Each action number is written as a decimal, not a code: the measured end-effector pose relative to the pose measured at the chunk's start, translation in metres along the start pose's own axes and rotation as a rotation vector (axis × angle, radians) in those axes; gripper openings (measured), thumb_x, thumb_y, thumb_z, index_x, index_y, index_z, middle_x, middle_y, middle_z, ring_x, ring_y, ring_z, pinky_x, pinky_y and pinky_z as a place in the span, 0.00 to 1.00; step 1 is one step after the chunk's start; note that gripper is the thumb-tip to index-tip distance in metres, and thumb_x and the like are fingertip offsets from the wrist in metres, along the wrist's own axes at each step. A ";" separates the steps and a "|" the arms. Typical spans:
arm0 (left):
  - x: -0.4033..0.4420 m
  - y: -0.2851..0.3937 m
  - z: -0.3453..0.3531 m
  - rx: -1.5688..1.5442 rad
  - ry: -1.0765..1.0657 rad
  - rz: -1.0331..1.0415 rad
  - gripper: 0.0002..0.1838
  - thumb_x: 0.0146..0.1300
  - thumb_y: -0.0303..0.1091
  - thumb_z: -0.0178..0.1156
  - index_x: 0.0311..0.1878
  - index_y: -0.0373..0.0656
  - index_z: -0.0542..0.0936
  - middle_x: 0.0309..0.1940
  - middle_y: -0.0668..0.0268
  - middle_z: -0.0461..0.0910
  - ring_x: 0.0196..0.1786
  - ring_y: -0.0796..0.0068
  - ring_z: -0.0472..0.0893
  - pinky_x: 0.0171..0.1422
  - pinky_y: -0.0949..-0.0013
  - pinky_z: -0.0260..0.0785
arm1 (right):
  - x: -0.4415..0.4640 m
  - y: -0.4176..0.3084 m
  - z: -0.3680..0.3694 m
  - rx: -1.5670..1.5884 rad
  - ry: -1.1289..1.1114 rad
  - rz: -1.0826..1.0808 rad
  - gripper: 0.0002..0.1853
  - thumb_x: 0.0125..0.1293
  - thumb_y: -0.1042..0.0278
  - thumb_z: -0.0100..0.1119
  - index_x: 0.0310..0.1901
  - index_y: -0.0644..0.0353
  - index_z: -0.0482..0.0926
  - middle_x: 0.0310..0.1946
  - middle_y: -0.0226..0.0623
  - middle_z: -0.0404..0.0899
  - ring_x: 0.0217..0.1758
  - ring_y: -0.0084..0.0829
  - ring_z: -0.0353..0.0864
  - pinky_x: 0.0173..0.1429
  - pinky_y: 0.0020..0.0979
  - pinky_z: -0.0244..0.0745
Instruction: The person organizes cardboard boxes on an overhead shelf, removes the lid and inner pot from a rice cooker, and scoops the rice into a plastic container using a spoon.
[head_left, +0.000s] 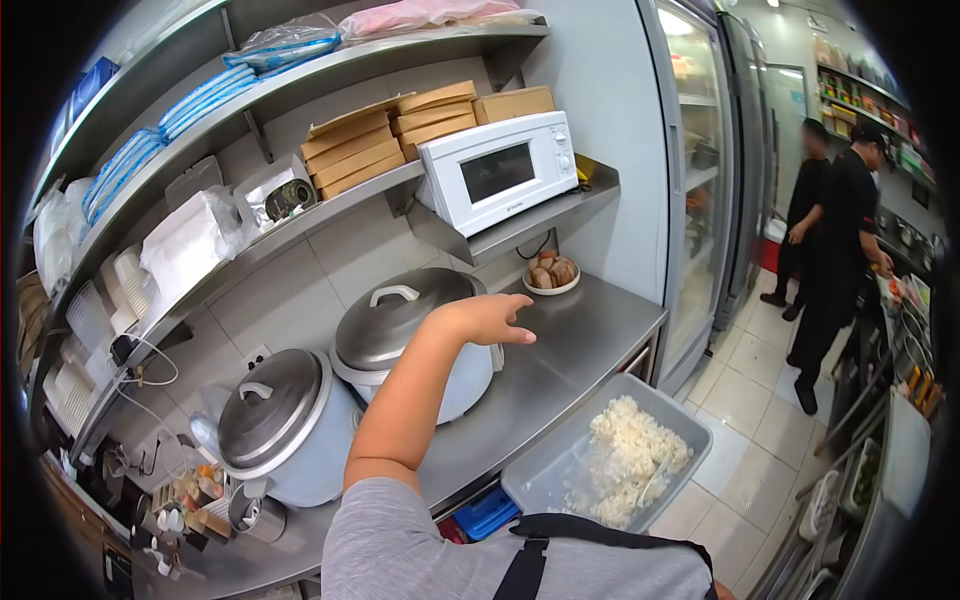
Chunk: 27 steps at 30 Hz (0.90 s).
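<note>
My left hand reaches out over the steel counter, its fingers apart and nothing in them. Just beyond its fingertips sits a white bowl of brown, rounded food pieces. Under my left forearm stands a large rice cooker with its metal lid on. A second lidded cooker is to its left. Close to my body, a grey plastic tub holds a heap of white rice with a utensil lying in it. My right hand is out of view.
A white microwave rests on a low shelf, beside cardboard boxes. Glass-door fridges stand right of the counter. Two people in dark clothes are at the far right counter. A blue container lies under the counter edge.
</note>
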<state>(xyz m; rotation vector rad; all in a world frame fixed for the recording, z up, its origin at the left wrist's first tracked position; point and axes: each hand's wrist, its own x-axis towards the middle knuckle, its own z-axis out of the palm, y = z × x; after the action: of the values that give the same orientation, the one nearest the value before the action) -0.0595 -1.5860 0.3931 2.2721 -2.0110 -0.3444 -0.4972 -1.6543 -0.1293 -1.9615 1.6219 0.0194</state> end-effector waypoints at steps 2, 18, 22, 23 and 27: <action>0.009 0.008 -0.002 -0.020 -0.013 -0.027 0.44 0.62 0.57 0.64 0.73 0.39 0.63 0.56 0.48 0.78 0.59 0.54 0.78 0.62 0.60 0.70 | 0.018 0.007 -0.008 -0.035 -0.027 0.013 0.32 0.63 0.47 0.63 0.62 0.63 0.75 0.57 0.55 0.78 0.62 0.51 0.77 0.65 0.44 0.71; -0.094 -0.065 0.036 -0.075 0.102 -0.398 0.40 0.64 0.54 0.65 0.71 0.38 0.65 0.53 0.49 0.80 0.52 0.56 0.83 0.57 0.62 0.73 | 0.038 0.061 -0.007 -0.281 -0.193 0.026 0.33 0.64 0.45 0.59 0.62 0.62 0.75 0.54 0.53 0.81 0.59 0.50 0.79 0.63 0.43 0.72; -0.153 -0.084 0.053 -0.184 0.122 -0.533 0.42 0.62 0.54 0.66 0.72 0.39 0.65 0.47 0.52 0.82 0.49 0.61 0.82 0.53 0.63 0.73 | 0.031 0.043 0.013 -0.311 -0.281 -0.002 0.33 0.65 0.44 0.58 0.63 0.62 0.75 0.53 0.52 0.81 0.58 0.50 0.80 0.63 0.43 0.73; -0.163 -0.087 0.055 -0.198 0.114 -0.546 0.42 0.62 0.54 0.66 0.72 0.38 0.65 0.47 0.53 0.83 0.48 0.61 0.82 0.53 0.63 0.73 | 0.031 0.034 0.016 -0.326 -0.294 -0.020 0.33 0.65 0.44 0.58 0.63 0.62 0.75 0.52 0.52 0.81 0.58 0.50 0.80 0.63 0.43 0.73; -0.201 -0.089 0.049 -0.181 0.170 -0.595 0.40 0.63 0.51 0.66 0.70 0.35 0.66 0.43 0.55 0.83 0.46 0.63 0.82 0.52 0.65 0.73 | 0.032 0.006 0.024 -0.377 -0.352 -0.079 0.33 0.65 0.43 0.57 0.63 0.62 0.75 0.51 0.52 0.82 0.57 0.50 0.80 0.62 0.42 0.73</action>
<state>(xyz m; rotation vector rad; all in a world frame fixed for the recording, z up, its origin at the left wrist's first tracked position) -0.0060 -1.3718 0.3484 2.6236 -1.1427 -0.3369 -0.4856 -1.6728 -0.1637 -2.1450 1.3790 0.6457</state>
